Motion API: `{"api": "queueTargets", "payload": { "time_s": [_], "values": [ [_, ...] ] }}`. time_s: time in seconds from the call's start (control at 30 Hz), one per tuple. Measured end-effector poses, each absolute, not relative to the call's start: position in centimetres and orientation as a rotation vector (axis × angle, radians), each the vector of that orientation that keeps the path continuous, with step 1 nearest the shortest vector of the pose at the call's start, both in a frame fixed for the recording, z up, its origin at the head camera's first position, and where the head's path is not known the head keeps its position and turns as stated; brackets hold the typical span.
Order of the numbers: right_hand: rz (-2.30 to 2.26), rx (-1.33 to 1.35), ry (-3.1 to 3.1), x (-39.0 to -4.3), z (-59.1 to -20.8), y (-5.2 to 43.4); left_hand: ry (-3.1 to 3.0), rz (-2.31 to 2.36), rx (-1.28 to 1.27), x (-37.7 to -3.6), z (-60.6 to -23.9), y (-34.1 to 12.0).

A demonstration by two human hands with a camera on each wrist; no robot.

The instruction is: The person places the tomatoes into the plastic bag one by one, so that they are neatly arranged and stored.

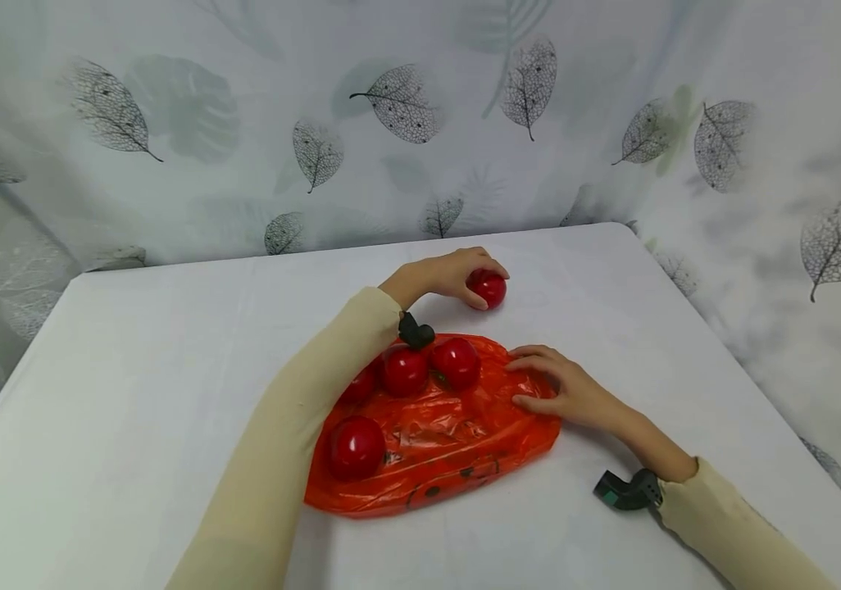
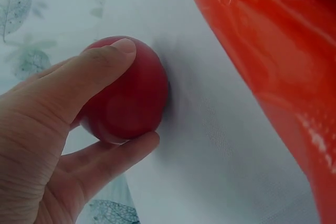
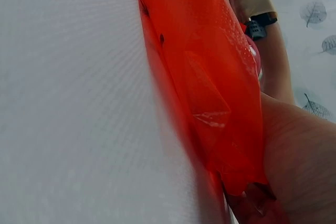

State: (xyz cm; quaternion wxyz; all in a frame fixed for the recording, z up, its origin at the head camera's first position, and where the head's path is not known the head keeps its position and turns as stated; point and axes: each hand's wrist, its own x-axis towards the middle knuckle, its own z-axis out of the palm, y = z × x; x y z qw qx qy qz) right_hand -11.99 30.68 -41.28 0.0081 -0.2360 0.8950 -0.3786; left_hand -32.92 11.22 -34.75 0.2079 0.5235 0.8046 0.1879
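Note:
My left hand (image 1: 490, 289) reaches across the white table (image 1: 170, 328) and grips a red tomato (image 1: 493, 287) beyond the bag. In the left wrist view the thumb (image 2: 105, 61) and a finger curl round that tomato (image 2: 131, 98). An orange plastic bag (image 1: 450, 442) lies flat in the middle. Several more red tomatoes rest at it, two side by side (image 1: 404, 370) (image 1: 456, 362) and one near its front left (image 1: 356, 447). My right hand (image 1: 527, 381) holds the bag's right edge. The right wrist view shows the bag (image 3: 210, 77) bunched against the palm (image 3: 299, 161).
A leaf-printed curtain (image 1: 406, 106) hangs behind and to the right of the table. The table's far edge runs just behind the left hand. Bare tabletop lies on the left and at the front right.

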Motion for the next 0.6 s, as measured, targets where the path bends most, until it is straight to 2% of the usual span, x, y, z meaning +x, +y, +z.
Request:
{"api": "queueTargets", "payload": {
  "time_s": [0.6],
  "values": [
    [-1.135,-0.725,2.837,-11.8,-41.2,30.4,2.244,0.573,1.539,-31.4,-32.4,8.9]
  ]
}}
